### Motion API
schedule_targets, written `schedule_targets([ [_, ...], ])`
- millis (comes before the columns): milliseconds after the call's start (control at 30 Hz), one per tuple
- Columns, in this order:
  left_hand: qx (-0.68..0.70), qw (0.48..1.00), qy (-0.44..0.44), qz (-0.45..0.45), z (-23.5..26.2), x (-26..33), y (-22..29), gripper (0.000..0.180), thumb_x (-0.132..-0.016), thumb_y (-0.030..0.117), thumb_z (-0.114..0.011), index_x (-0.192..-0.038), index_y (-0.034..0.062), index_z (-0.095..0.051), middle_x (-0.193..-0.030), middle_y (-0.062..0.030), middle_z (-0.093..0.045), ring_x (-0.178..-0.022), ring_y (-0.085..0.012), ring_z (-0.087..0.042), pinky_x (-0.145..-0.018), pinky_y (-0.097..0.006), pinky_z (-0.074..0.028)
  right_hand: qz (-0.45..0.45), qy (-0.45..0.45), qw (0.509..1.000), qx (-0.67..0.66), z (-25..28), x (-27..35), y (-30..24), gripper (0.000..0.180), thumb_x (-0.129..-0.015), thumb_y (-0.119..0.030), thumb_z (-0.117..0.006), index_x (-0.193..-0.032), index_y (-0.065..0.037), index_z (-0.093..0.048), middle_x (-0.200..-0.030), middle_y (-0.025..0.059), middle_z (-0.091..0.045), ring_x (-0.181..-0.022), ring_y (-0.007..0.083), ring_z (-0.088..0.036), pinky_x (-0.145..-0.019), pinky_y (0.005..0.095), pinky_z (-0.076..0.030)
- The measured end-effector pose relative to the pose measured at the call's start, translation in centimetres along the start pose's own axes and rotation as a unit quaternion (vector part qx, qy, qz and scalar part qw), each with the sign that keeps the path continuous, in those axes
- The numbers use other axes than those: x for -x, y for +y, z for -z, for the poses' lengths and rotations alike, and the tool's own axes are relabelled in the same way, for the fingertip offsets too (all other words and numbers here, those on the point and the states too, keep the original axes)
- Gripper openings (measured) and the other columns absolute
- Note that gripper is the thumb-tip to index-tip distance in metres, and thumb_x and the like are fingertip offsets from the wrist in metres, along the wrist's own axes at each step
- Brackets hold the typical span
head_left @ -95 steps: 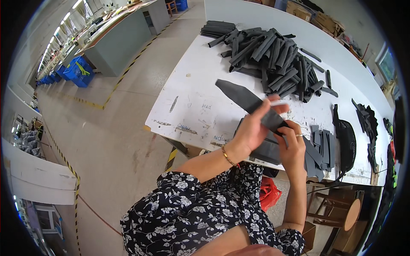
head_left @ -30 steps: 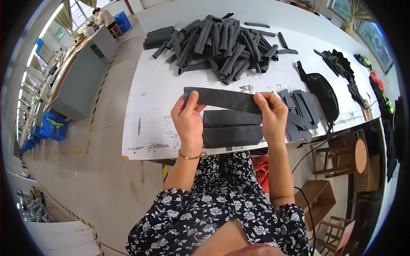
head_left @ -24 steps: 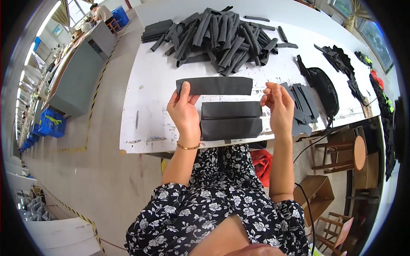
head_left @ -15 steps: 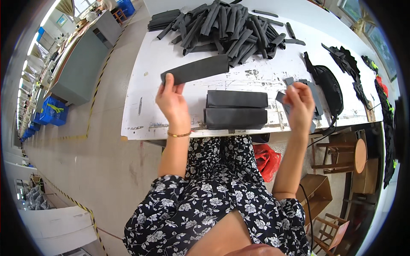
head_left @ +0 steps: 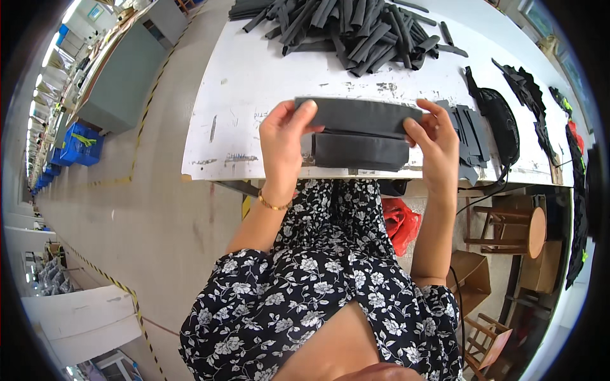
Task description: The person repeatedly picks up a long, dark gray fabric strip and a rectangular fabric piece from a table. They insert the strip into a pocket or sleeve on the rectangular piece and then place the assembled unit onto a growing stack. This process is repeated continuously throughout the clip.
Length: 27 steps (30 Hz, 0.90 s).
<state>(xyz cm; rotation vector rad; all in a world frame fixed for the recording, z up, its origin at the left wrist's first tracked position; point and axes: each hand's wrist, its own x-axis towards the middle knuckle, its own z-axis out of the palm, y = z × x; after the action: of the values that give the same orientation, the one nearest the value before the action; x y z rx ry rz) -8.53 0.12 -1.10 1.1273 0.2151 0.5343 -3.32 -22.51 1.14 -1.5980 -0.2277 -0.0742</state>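
Observation:
A flat, folded black fabric strip is stretched level between my two hands, just above the table. My left hand pinches its left end, thumb on top. At the other end, the thumb and fingers of my right hand close on the strip. Whether a small grey piece is also in the right fingers, I cannot tell. Below the strip, near the table's front edge, lies a neat stack of similar black strips, partly covered by the held one. Thin dark grey flat pieces lie loosely piled right of my right hand.
A heap of rolled black fabric strips covers the far part of the white table. To the right are a black pouch-like bag and black fabric scraps. A red plastic bag and a wooden stool stand below.
My left hand has brought the strip right and lowered it over the stack. My right hand has moved left from the grey pieces and taken the strip's right end. The view has shifted.

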Motion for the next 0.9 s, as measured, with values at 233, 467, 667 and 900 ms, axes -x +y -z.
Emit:
schedule_targets([
  [233, -0.392, 0.9, -0.003, -0.188, 3.5, 1.9, -6.2, 0.029, -0.075, 0.02, -0.081, -0.083, 0.0025, -0.059, -0.101, -0.0051, -0.055, -0.095, -0.0182, -0.049, -0.077, -0.031, -0.042, -0.016, 0.033, 0.994, 0.105, 1.0, 3.2, 5.2, 0.044, -0.081, -0.003, -0.073, -0.121, -0.002, -0.055, -0.083, 0.0013, -0.055, -0.07, 0.0074, -0.052, -0.063, 0.0224, -0.046],
  [467, -0.349, 0.934, 0.022, -0.068, 3.7, 1.1, -7.0, 0.042, -0.074, 0.022, -0.081, -0.102, 0.0048, -0.055, -0.107, -0.0087, -0.053, -0.103, -0.0236, -0.048, -0.086, -0.034, -0.041, 0.028, 0.055, 0.97, 0.234, 0.7, 2.9, 7.3, 0.047, -0.08, -0.009, -0.076, -0.122, -0.005, -0.056, -0.088, 0.0019, -0.053, -0.068, 0.0098, -0.049, -0.062, 0.0254, -0.044],
  [667, -0.304, 0.932, -0.01, -0.198, 2.6, -9.0, -3.3, 0.018, -0.087, 0.017, -0.072, -0.098, 0.0034, -0.068, -0.088, -0.0034, -0.066, -0.079, -0.0108, -0.06, -0.069, -0.025, -0.048, 0.096, 0.161, 0.888, 0.42, 7.4, -0.1, 8.0, 0.039, -0.085, -0.012, -0.072, -0.121, -0.006, -0.058, -0.095, 0.0076, -0.057, -0.078, 0.0181, -0.052, -0.07, 0.0333, -0.046],
  [900, -0.257, 0.942, 0.092, -0.197, -3.6, -28.7, -7.4, 0.013, -0.086, 0.013, -0.07, -0.087, -0.0001, -0.067, -0.074, -0.0073, -0.066, -0.068, -0.0179, -0.064, -0.063, -0.031, -0.05, 0.13, 0.002, 0.733, 0.667, 11.1, -1.3, 11.9, 0.036, -0.084, -0.013, -0.067, -0.119, -0.005, -0.062, -0.107, 0.0122, -0.059, -0.103, 0.0311, -0.055, -0.085, 0.042, -0.046],
])
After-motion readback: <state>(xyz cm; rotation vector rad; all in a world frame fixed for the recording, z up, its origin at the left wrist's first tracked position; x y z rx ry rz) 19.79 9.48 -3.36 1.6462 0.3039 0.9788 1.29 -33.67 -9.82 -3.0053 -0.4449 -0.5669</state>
